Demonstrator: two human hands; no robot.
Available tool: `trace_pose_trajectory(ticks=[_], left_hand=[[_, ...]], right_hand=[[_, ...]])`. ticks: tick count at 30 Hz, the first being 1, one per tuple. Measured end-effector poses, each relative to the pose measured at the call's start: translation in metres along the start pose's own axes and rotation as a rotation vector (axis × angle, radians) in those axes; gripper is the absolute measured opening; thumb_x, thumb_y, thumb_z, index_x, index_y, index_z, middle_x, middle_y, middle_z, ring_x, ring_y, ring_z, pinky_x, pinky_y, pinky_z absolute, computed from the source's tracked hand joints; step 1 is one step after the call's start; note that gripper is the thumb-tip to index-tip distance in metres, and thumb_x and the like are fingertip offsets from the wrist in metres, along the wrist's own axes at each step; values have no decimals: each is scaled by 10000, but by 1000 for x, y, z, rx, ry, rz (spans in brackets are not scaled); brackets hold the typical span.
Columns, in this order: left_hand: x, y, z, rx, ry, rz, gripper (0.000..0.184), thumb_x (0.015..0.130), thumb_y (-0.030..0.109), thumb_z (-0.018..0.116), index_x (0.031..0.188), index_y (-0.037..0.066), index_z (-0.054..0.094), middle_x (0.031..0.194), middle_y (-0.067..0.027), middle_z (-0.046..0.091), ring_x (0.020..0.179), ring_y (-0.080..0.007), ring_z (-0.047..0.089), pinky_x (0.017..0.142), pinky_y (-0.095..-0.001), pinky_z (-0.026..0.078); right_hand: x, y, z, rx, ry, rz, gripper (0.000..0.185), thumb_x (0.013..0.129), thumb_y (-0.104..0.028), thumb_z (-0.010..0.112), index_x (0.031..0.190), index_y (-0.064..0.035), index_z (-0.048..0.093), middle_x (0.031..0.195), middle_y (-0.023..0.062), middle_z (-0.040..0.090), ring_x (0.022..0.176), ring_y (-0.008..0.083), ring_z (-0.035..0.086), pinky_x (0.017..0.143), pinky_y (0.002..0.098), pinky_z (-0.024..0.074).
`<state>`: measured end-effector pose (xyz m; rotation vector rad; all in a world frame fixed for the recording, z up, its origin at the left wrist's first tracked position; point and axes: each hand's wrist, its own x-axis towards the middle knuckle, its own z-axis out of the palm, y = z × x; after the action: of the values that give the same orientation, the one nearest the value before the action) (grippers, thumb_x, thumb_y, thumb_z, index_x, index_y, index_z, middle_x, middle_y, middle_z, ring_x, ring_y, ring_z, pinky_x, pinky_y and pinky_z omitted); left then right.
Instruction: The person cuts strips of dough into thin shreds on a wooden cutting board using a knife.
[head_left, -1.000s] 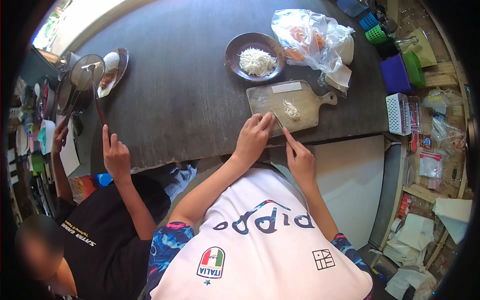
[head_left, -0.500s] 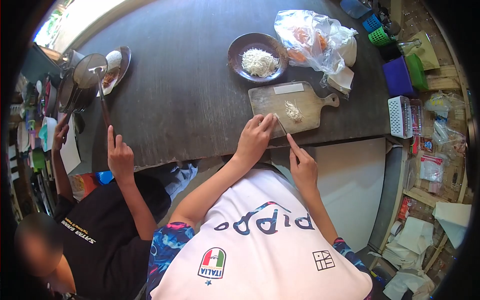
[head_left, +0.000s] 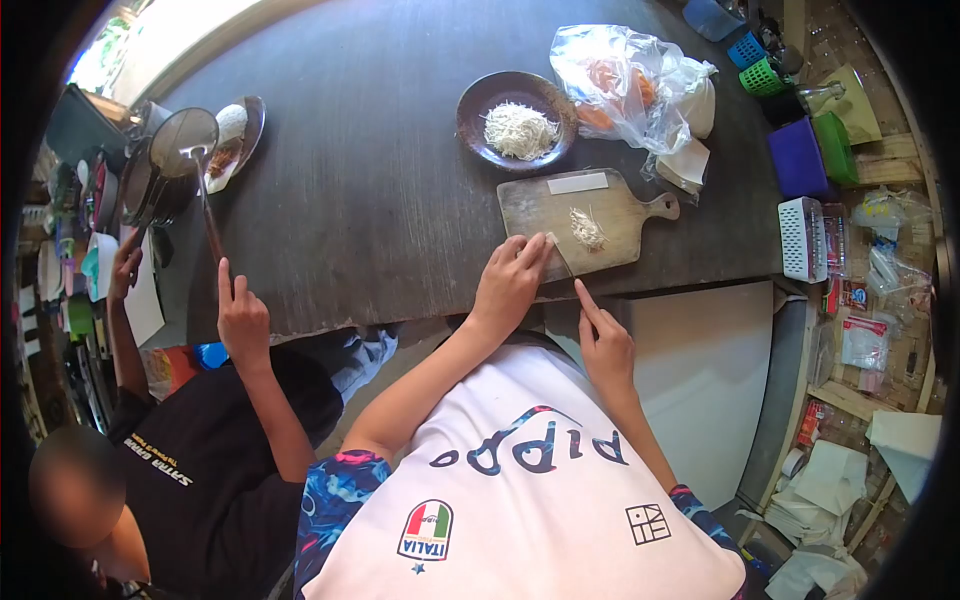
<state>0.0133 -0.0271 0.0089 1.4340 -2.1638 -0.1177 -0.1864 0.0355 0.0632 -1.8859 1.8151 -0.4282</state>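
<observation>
On the dark table lies a wooden cutting board (head_left: 622, 215) with its handle to the right. My left hand (head_left: 510, 280) is closed at the board's lower left edge, its fingertips pressing a small pale piece. My right hand (head_left: 606, 340) grips a knife (head_left: 564, 262), index finger along its back, the blade beside my left fingertips. Thin pale shreds (head_left: 587, 229) form a small pile on the board, below a flat white strip (head_left: 577, 182). Behind the board, a brown bowl (head_left: 470, 115) holds more white shreds (head_left: 520, 131).
A clear plastic bag (head_left: 625, 80) with orange contents is behind the board. At left, a co-worker's hands (head_left: 243, 322) hold a strainer (head_left: 183, 142) near an oval plate (head_left: 256, 125). A white basket (head_left: 802, 240) and shelf items line the right.
The knife and my right hand have shifted slightly down and right, while my left hand stays at the board's edge. The whole view has moved a little.
</observation>
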Motion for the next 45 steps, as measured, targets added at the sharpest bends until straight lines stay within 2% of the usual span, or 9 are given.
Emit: trace_pose_trajectory(ticks=[2,8,11,14,17,32,35,38,45], left_hand=[[0,1,2,-22,8,-11,498,886,90,732,1378,19,700,1348,-41,639,1191,-235,596,1028,-374,538],[0,1,2,-32,18,-18,485,888,90,731,1368,22,709,1334,-54,650,1170,-241,608,1031,-374,540],[0,1,0,6,10,6,460,914,104,685,1361,-2,708,1345,-60,644,1203,-237,602,1040,-361,537],[1,2,-2,1,8,1,445,914,103,685,1346,-2,714,1338,-56,644,1197,-236,601,1032,-361,541],[0,2,3,-14,38,-12,492,879,92,727,1365,13,710,1335,-51,647,1181,-242,603,1016,-375,540],[0,3,0,28,10,-9,522,868,88,740,1384,20,701,1341,-47,650,1183,-238,607,1032,-371,536],[0,3,0,-19,11,-22,514,872,90,744,1380,23,703,1344,-43,649,1176,-235,607,1029,-368,535],[0,2,2,16,10,-6,496,879,88,745,1370,25,708,1350,-40,649,1177,-233,608,1018,-372,539],[0,3,0,-8,3,-14,498,891,94,685,1378,-13,699,1344,-50,639,1205,-231,598,1031,-355,537]], right_hand=[[-5,-1,-6,-9,-17,23,561,1066,-171,633,1572,-409,586,816,127,630,751,352,687,712,494,569],[2,-9,-6,-1,17,-13,536,1071,-176,633,1560,-395,605,807,128,625,737,347,680,707,494,561],[5,-11,-8,-5,-57,58,512,1090,-182,617,1560,-385,605,976,158,737,846,363,724,775,449,572],[13,-14,-6,21,-68,56,513,1090,-178,612,1563,-375,602,1000,169,743,868,376,727,782,456,574],[28,-5,10,96,39,-74,561,1068,-171,628,1581,-391,577,823,146,642,757,366,695,729,518,565],[6,-7,-5,20,9,-5,552,1062,-166,637,1561,-399,603,809,133,637,736,359,680,713,501,558],[12,-17,-13,15,-88,79,494,1083,-175,623,1542,-358,629,1030,202,742,893,396,734,790,448,575],[21,-6,2,99,5,-35,553,1068,-176,622,1570,-405,589,829,146,654,784,379,701,728,512,566],[11,0,6,61,1,-27,566,1068,-171,621,1583,-402,573,850,148,668,788,384,707,734,517,570]])
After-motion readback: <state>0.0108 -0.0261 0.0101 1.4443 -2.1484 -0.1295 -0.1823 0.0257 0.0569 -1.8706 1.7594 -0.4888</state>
